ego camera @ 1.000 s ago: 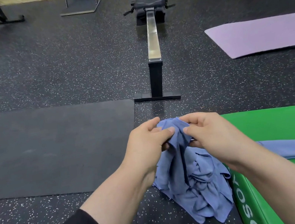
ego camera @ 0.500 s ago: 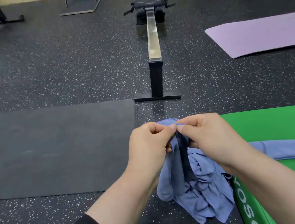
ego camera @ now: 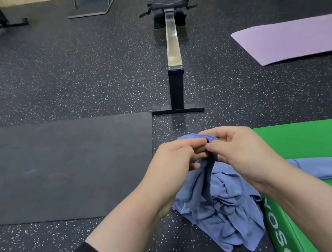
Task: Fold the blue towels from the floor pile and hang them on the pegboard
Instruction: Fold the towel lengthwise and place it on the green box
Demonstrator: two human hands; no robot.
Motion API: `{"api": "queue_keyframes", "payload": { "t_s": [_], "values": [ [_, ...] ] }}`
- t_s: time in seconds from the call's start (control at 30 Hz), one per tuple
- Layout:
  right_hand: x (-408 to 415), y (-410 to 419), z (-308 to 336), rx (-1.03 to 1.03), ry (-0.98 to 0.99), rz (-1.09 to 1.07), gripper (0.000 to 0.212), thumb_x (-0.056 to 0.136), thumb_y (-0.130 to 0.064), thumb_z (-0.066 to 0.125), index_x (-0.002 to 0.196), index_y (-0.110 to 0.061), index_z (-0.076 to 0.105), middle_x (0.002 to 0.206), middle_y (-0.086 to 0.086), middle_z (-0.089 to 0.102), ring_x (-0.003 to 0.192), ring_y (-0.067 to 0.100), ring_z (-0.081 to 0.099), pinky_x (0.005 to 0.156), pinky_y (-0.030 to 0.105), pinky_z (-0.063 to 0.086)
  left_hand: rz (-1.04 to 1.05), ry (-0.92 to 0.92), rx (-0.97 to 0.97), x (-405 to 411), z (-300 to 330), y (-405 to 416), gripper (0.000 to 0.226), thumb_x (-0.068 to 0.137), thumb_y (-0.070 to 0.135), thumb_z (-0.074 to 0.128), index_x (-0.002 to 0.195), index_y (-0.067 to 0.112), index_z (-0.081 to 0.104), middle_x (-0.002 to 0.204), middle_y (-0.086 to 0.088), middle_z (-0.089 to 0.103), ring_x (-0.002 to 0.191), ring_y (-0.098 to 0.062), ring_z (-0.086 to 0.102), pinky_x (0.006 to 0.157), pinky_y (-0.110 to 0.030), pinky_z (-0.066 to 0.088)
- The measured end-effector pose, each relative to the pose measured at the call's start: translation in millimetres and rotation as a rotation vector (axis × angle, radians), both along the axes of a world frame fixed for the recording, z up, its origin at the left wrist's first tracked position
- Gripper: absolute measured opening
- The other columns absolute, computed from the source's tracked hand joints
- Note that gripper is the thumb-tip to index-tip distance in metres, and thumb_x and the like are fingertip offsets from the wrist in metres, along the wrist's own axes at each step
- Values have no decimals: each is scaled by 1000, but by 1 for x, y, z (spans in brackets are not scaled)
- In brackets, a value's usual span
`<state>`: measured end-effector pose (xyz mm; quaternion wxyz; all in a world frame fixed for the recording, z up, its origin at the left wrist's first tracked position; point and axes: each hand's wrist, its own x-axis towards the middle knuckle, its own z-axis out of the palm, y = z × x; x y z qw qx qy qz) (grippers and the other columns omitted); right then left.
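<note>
A crumpled pile of blue towels point(ego camera: 226, 217) lies on the speckled floor beside a green box. One blue towel point(ego camera: 201, 188) rises from the pile, held up at its top edge. My left hand point(ego camera: 173, 160) and my right hand point(ego camera: 235, 149) pinch that edge side by side, fingertips almost touching. A folded blue towel point(ego camera: 330, 166) lies flat on the green box point(ego camera: 308, 139). No pegboard is in view.
A black mat point(ego camera: 58, 168) covers the floor at left. A rowing machine point(ego camera: 172, 45) stretches away straight ahead. A purple mat point(ego camera: 299, 37) lies at the right. Metal stands and dark equipment line the far wall.
Both hands have worked along the towel's top edge and drawn closer together. The towel hangs a little higher off the pile.
</note>
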<state>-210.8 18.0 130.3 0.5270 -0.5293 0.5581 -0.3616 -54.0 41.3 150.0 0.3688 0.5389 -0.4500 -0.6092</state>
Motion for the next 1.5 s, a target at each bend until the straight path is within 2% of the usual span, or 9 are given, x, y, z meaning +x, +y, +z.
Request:
{"api": "queue_keyframes", "payload": {
  "t_s": [0.13,0.23,0.33,0.43,0.57,0.8,1.0,1.27,1.5],
  "values": [
    [-1,-3,2,-58,112,-6,37,87,0,51,90,-24,79,84,4,78,80,20,68,89,57,54,81,-275,-173,10,-3,-9,31,92,4,52,108,22,72,98,4,77,88,-5,68,82,-23,52],
    [-3,-2,12,-108,134,46,31,86,-8,51,87,-26,76,84,11,75,74,21,58,81,58,54,-192,-546,-331,22,-8,-13,31,95,32,65,125,37,63,121,19,64,108,4,59,92,-13,44],
    [-7,-1,16,-167,195,69,26,88,-12,55,86,-28,74,76,4,72,68,14,54,70,41,49,-254,-530,-278,22,-13,-11,21,95,43,64,91,23,71,81,9,69,77,-16,62,78,-31,52],
    [-8,2,18,-164,235,184,7,89,-24,69,90,-29,74,83,-10,75,77,10,65,77,35,51,-182,-534,-329,18,-14,-10,33,93,37,66,75,11,59,56,12,43,54,-7,35,54,-26,30],
    [-14,-1,17,-211,373,232,8,90,-27,72,83,-24,73,78,-19,71,73,-9,58,74,25,44,-208,-456,-320,23,-12,-13,29,86,32,76,73,17,54,61,12,46,58,-7,38,56,-28,30],
    [-27,-1,18,-310,624,262,6,96,-38,62,95,-33,62,84,-4,71,83,17,63,82,40,52,-282,-693,-328,40,-15,-16,29,81,34,79,72,18,57,55,15,48,54,-4,38,53,-24,29],
    [-37,6,27,-294,769,387,11,95,-37,67,87,-30,68,72,-12,64,67,1,54,66,18,42,-279,-908,-400,51,-11,-5,39,82,49,76,75,16,56,62,2,54,57,-11,42,52,-27,28],
    [-51,5,28,-385,719,128,10,99,-25,59,91,-26,65,80,-8,66,77,8,58,64,22,39,-240,-1140,-404,91,-7,2,20,90,37,68,81,21,59,71,3,59,74,-23,54,58,-32,35],
    [-60,5,25,-337,700,79,12,100,-21,58,90,-23,67,81,0,69,79,21,62,71,28,46,-164,-872,-340,111,-7,12,43,90,52,66,69,16,56,54,9,42,50,-7,35,48,-24,25]
  ]
}}
